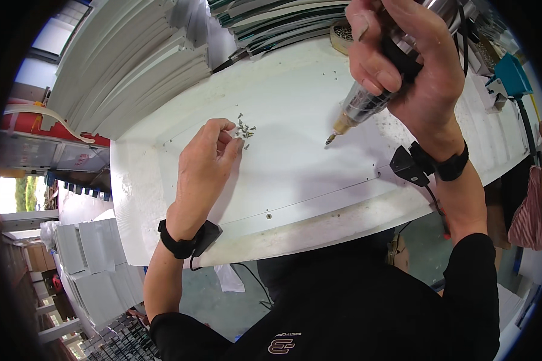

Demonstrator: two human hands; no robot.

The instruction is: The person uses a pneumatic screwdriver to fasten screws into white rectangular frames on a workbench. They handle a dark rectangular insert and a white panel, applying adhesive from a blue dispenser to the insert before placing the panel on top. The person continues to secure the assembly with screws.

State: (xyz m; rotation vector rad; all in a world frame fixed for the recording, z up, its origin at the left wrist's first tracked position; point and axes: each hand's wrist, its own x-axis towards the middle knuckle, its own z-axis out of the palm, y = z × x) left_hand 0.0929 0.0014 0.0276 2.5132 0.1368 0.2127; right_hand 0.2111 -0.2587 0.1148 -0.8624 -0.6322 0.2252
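Observation:
My left hand (208,159) rests over a white panel (295,174) beside a small pile of short metal screws (245,129). Its fingers are curled in, with the thumb and index tips at the edge of the pile; whether a screw is between them is hidden. In my right hand (430,72) is a powered screwdriver (367,102) with a clear front housing and a brass-coloured nose. The screwdriver slants down to the left, and its bit points at the panel, right of the screws. Screw heads or holes (269,216) show along the panel's near edge.
Stacked white panels (132,66) stand at the back left, with dark-edged sheets (277,27) at the back. A round tub of small parts (342,39) sits behind the screwdriver. A teal tool (513,75) is at the right. More white stacks (99,253) stand left of the table.

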